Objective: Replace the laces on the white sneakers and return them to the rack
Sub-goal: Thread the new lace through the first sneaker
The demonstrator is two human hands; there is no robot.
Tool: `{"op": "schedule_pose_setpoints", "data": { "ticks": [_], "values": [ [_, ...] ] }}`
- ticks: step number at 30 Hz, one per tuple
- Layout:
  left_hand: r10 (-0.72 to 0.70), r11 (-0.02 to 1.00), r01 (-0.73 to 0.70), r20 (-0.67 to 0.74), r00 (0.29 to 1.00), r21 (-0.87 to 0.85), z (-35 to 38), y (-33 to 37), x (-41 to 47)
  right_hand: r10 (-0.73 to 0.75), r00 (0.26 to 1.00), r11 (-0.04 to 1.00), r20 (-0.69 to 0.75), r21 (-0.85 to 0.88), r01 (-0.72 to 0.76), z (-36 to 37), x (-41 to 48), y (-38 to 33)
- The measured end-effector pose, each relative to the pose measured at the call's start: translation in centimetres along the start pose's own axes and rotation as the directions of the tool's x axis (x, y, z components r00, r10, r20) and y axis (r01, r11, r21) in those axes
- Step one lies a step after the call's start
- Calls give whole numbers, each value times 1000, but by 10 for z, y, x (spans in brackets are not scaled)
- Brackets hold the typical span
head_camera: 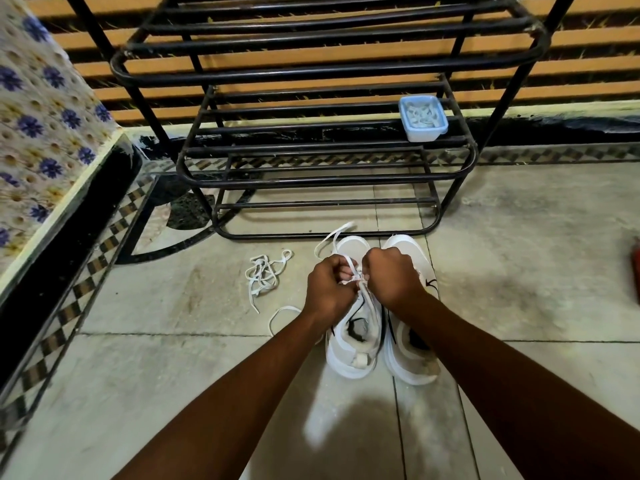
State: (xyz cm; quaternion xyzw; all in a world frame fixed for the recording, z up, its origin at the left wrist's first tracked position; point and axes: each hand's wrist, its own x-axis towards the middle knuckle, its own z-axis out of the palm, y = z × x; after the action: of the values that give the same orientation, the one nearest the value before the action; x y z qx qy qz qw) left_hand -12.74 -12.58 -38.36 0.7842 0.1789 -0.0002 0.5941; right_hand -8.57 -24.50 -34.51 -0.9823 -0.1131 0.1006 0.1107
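White and smooth-sided, with rounded toes, two sneakers stand side by side on the floor [173, 306], touching, toes toward the rack [311, 74]. The left sneaker [349, 355] shows a dark padded collar opening and a black curved stripe. The right sneaker [408, 362] bears a small black mark on its outer flank.

Both hands meet over the left sneaker's throat. The left hand [329, 287] is curled tight, fingers pinching a flat white lace [344, 227]. The right hand [393, 275], likewise curled, pinches the same lace from the other side, knuckles nearly touching. One end of this lace loops loosely past the toe.

A spare lace [265, 275], also flat and white, lies in a tangled heap on the floor to the left, apart from the shoes.

The rack is black tubular metal with rounded corners and shelves of parallel bars. On a middle shelf sits a pale blue, square plastic box [424, 133] holding white coils. The floor is mottled grey stone slabs with a chequered border. A floral cloth [41, 133] drapes at the left.
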Motion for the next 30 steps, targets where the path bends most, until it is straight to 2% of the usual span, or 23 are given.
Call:
{"op": "schedule_pose_setpoints", "data": {
  "ticks": [2, 5, 10, 14, 16, 17, 18, 19, 20, 21, 22, 23, 24, 26, 28, 29, 30],
  "values": [
    [74, 988, -71, -15, 997, 134, -1, 1, -3, -24, 1000, 999, 11, -41, 24, 1, 1, 1],
    [218, 892, -201, 4, 976, 405, -1, 1, -10, -94, 995, 988, 38, -119, 98, 0, 1, 4],
    [270, 812, -217, -18, 963, 542, 2, 1, -18, -139, 990, 983, -5, -123, 137, -2, -3, 8],
    [256, 805, -219, 10, 967, 551, 2, 2, -17, -187, 965, 981, -181, 19, 194, -18, -10, 19],
    [280, 779, -250, 37, 959, 575, 3, 2, -17, -150, 931, 942, -332, 239, 237, -27, -7, 28],
    [276, 776, -246, 38, 960, 581, 4, 1, -16, -81, 917, 887, -390, 392, 244, -33, -5, 30],
    [271, 784, -237, 27, 962, 574, 4, 1, -16, 25, 913, 777, -408, 582, 239, -40, -3, 30],
    [270, 790, -229, 13, 963, 568, 5, 1, -16, 151, 926, 573, -346, 794, 203, -46, -1, 28],
    [276, 792, -227, -2, 961, 567, 6, 1, -17, 247, 946, 304, -212, 944, 132, -51, 0, 23],
    [283, 785, -224, -12, 959, 578, 6, 1, -18, 270, 960, 68, -73, 996, 56, -55, -1, 19],
    [287, 780, -219, -24, 958, 586, 7, 0, -18, 254, 967, -26, -10, 1000, 17, -57, -2, 17],
    [280, 782, -204, -40, 959, 589, 7, 1, -18, 233, 972, -2, -15, 1000, 16, -56, -1, 17],
    [270, 787, -186, -57, 961, 589, 7, 2, -18, 210, 975, 90, -68, 995, 50, -55, -1, 18],
    [252, 796, -158, -83, 964, 585, 8, 3, -18, 103, 961, 395, -255, 898, 196, -56, 3, 27],
    [226, 809, -135, -91, 970, 572, 9, 3, -17, -129, 898, 721, -421, 582, 376, -70, 9, 36],
    [201, 820, -116, -92, 975, 561, 9, 3, -16, -279, 866, 811, -415, 381, 444, -77, 11, 41],
    [174, 829, -97, -88, 981, 551, 8, 1, -15, -413, 846, 847, -337, 200, 493, -82, 13, 44]
  ]
}}
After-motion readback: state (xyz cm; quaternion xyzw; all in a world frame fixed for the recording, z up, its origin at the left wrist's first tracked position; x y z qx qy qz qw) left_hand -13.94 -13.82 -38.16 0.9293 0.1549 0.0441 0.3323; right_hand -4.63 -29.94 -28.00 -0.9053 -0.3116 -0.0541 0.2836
